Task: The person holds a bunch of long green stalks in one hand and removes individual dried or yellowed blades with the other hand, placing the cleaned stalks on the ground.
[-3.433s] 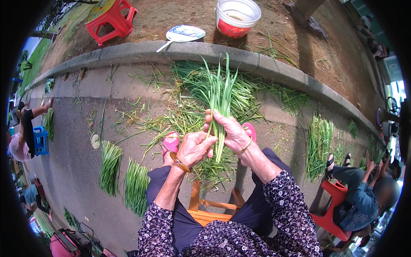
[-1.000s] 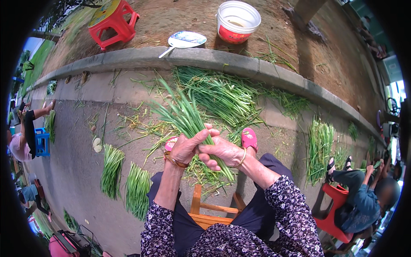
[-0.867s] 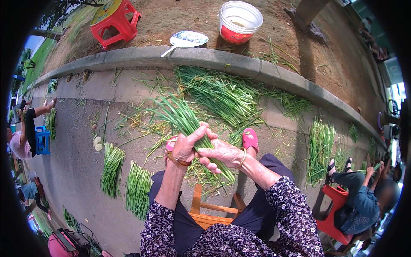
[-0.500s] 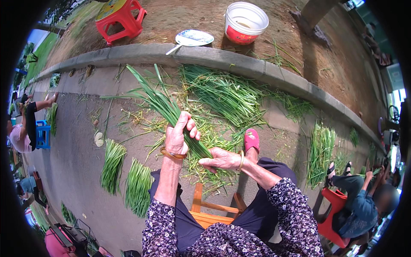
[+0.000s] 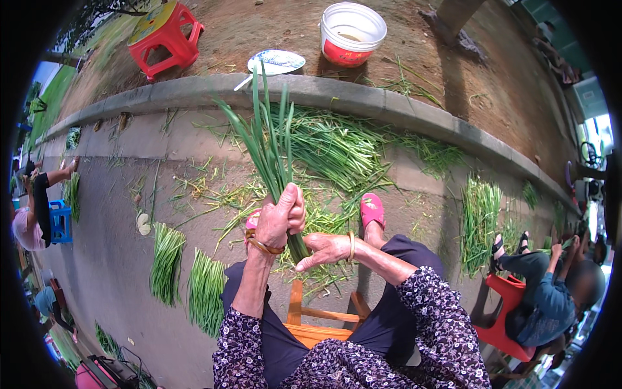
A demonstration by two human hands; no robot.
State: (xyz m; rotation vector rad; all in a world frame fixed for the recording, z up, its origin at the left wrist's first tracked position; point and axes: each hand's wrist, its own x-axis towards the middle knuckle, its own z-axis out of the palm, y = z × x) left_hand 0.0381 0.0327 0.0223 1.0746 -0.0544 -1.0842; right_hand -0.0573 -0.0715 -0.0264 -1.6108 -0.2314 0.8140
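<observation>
A bunch of garlic chives [image 5: 271, 152] stands nearly upright in front of me, its long flat leaves fanning out at the top. My left hand [image 5: 282, 217] is closed round its lower part. Lower down, my right hand [image 5: 329, 249] closes on the stem ends, with its thumb on the near side; its other fingers are partly hidden. Beyond my hands, a large pile of loose chives [image 5: 340, 146] lies against the kerb. Yellowish leaf scraps [image 5: 324, 223] are strewn on the ground beneath my hands.
Two tidy chive bundles [image 5: 167, 262] lie to my left. Beyond the kerb [image 5: 194, 91] are a red stool [image 5: 167, 42], a hand fan [image 5: 277, 61] and a white-and-red bucket [image 5: 353, 35]. A seated person [image 5: 551, 308] works at right beside another chive heap [image 5: 481, 223]. Others sit far left.
The bunch has swung from leaning left to nearly upright. My left hand has moved slightly right and down, and my right hand slightly down, staying at the stem ends.
</observation>
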